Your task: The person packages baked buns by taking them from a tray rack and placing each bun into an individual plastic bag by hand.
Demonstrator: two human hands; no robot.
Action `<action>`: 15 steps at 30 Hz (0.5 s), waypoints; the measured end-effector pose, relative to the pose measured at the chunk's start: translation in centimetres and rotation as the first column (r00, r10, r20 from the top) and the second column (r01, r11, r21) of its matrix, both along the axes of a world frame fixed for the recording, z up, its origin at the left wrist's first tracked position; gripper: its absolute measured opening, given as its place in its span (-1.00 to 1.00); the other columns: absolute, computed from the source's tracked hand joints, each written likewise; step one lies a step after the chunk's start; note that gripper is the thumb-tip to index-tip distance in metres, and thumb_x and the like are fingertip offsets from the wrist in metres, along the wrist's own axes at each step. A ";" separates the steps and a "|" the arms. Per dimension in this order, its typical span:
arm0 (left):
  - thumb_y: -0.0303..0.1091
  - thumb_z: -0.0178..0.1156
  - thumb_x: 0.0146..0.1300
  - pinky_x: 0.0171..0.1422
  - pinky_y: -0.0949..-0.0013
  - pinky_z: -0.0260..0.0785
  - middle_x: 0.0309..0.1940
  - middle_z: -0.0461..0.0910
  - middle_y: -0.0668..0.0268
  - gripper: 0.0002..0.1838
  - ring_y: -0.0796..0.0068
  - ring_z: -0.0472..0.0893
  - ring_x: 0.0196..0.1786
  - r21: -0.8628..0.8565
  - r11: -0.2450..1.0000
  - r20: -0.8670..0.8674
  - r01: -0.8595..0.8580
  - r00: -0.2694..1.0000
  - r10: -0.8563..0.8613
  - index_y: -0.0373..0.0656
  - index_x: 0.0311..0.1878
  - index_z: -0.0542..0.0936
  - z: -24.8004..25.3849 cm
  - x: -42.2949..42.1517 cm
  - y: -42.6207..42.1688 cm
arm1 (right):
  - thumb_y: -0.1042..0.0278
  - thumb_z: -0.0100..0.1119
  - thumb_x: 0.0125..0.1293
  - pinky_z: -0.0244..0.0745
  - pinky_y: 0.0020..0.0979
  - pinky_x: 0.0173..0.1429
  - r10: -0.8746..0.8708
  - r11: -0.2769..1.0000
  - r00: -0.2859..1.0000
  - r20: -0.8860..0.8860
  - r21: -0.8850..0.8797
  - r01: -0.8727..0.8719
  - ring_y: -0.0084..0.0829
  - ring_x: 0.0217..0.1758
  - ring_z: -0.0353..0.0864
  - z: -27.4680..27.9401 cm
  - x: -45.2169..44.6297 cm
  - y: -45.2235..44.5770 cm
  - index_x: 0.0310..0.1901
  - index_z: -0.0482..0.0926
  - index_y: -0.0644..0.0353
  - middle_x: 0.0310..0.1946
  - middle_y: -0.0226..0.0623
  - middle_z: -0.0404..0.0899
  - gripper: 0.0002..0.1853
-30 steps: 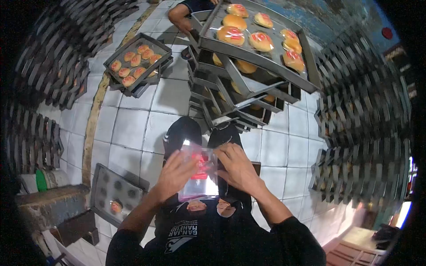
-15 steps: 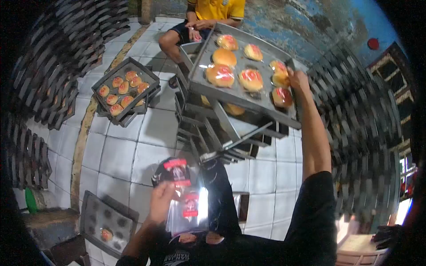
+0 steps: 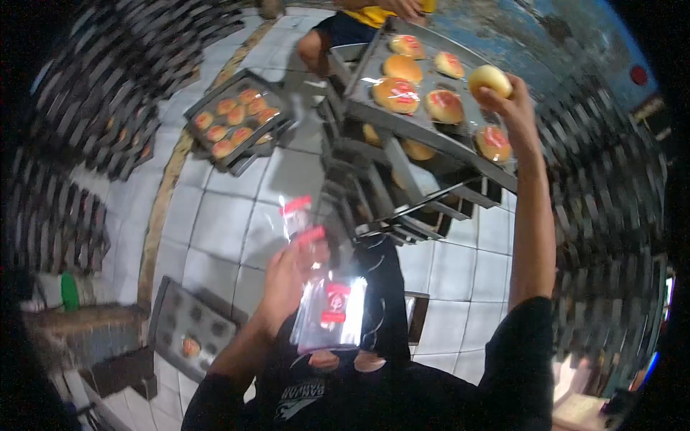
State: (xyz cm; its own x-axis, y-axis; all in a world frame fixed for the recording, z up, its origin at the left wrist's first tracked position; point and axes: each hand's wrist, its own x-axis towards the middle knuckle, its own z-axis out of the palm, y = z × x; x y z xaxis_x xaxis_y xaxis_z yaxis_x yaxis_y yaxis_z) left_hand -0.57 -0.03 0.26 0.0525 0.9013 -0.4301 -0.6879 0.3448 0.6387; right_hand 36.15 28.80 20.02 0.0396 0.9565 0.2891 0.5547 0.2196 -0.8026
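Holding a pale bun (image 3: 490, 81) over the right end of the far tray (image 3: 410, 133), the right hand (image 3: 519, 115) has its fingers curled round it, thumb below. The left hand (image 3: 282, 284), nearer and lower, has its fingers closed on a clear bag (image 3: 311, 251) with a red label, above the person's lap. A stack of bags (image 3: 345, 309) with the same red label lies on the lap just beside it.

So far, bun and bag are well apart, and no bun shows in that bag. Six buns are on the far tray's surface; glare and blur leave it unclear which of them are wrapped and which bare. The far-left tray (image 3: 203, 141) carries a close group of red-marked buns, while the near-left tray (image 3: 172, 316) bears one lone bun (image 3: 190, 348). Judging by the stack, plenty of bags are left.
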 end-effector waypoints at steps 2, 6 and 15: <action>-0.20 0.14 0.56 0.05 0.22 0.63 -0.03 0.70 0.14 -0.73 0.28 0.72 -0.02 0.014 0.994 0.048 -0.106 0.993 0.106 -0.20 0.10 0.56 -2.3 -1.1 1.7 | 0.25 0.50 0.23 0.58 -0.27 0.18 0.241 0.969 0.892 -0.382 0.042 -0.244 -0.39 0.05 0.69 0.2 -4.2 -5.8 0.23 0.52 0.29 0.04 -0.19 0.69 -0.42; -0.19 0.21 0.51 0.07 0.19 0.64 0.02 0.67 0.13 -0.71 0.26 0.70 0.06 -0.077 0.967 0.215 -0.242 0.943 0.253 -0.20 0.09 0.55 -5.5 -1.9 6.9 | 0.34 0.49 0.27 0.58 -0.29 0.29 0.306 0.937 0.896 -0.323 -0.062 -0.343 -0.34 0.16 0.68 -5.6 -14.3 -20.3 0.22 0.49 0.26 0.13 -0.21 0.63 -0.46; 0.07 0.15 0.48 0.12 0.04 0.59 0.07 0.68 0.18 -0.57 0.23 0.70 0.09 -0.019 0.998 0.220 0.063 0.974 -0.057 -0.04 0.17 0.58 2.6 2.9 4.3 | 0.69 0.45 -0.10 0.57 -0.12 0.24 0.171 0.810 0.916 0.363 0.478 -0.340 -0.01 0.16 0.63 -15.0 -16.8 -26.0 -0.01 0.58 0.24 0.04 -0.06 0.61 -0.48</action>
State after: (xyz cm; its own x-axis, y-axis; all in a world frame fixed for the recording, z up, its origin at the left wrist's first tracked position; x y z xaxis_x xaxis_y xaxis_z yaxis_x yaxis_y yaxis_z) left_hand 2.30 4.29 2.90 0.2019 0.8825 -0.4248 -0.7878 0.4041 0.4649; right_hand 19.37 2.82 4.97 -0.3506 0.6191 0.7027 0.6036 0.7231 -0.3358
